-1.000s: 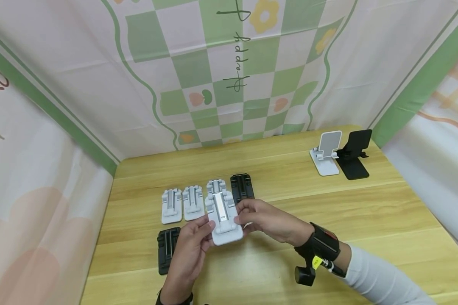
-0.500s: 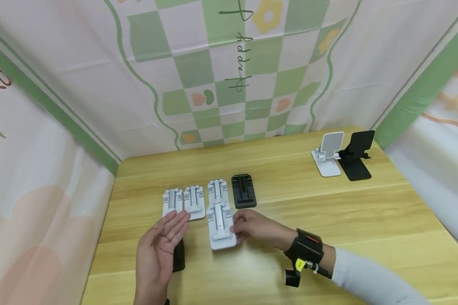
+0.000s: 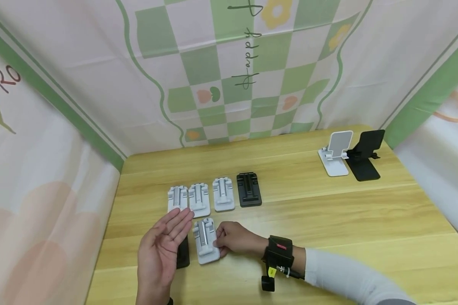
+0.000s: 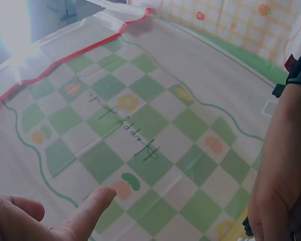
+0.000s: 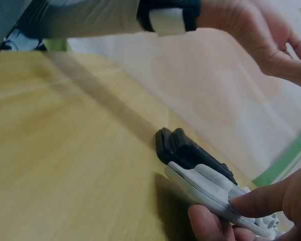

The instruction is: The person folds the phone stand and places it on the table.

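Observation:
My right hand pinches a white folded phone stand by its right edge, thumb on top and fingers beneath. In the right wrist view the stand is held slightly tilted, close over the wooden table, beside a black folded phone stand. My left hand is raised palm up with straight fingers and holds nothing. In the head view it partly covers that same black stand and the lower part of the leftmost white one.
Behind, three white folded stands, one of them a middle stand, line up with a black folded stand. At the far right an unfolded white stand and an unfolded black stand stand side by side. A patterned cloth hangs behind the wooden table.
My left hand has let go of the white phone stand and turned palm up to the left. My right hand has carried the stand left and down, beside the black one.

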Demonstrator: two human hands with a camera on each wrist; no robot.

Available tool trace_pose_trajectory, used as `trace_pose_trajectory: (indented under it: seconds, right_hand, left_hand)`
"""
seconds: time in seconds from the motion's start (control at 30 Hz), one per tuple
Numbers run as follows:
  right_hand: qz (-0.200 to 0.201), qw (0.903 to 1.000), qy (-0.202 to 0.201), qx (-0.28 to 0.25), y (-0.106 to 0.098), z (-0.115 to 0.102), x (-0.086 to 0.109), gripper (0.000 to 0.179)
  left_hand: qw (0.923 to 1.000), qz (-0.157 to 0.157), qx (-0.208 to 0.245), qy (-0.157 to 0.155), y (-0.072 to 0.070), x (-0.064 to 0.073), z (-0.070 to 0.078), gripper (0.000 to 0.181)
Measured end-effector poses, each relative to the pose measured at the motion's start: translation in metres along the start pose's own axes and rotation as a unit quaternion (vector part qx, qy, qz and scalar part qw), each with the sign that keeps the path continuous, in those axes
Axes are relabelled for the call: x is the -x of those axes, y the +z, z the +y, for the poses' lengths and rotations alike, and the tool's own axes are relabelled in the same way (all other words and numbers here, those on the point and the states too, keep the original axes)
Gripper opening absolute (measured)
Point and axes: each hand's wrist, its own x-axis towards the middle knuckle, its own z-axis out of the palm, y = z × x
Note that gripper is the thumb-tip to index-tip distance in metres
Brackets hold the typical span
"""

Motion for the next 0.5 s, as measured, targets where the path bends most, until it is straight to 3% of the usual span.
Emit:
trace_pose_trajectory:
  seconds: [0.5]
  right_hand:
    - [0.031, 0.9969, -0.025, 0.067, 0.007, 0.005, -0.015, 0.015]
  left_hand:
    - [1.0, -0.004, 0.001, 0.001, -0.002, 0.002, 0.0, 0.042]
